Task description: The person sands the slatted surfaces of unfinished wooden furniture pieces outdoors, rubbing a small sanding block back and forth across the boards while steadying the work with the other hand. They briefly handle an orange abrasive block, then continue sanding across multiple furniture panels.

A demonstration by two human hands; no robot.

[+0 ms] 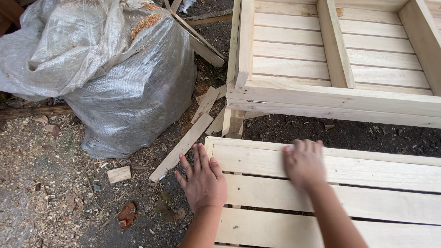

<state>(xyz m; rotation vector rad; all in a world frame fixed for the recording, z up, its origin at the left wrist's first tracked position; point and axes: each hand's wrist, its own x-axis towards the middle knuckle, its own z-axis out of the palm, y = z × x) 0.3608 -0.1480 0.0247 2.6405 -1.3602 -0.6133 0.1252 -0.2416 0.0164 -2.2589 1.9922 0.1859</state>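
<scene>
Sawdust-strewn dirt underfoot; nearest, one pale slatted panel (330, 202), three boards showing, with left hand (203, 180) spread flat at its corner and right hand (304, 161) pressed on top. Beyond: one grey sack (124, 87), one wooden frame (340, 69).
</scene>
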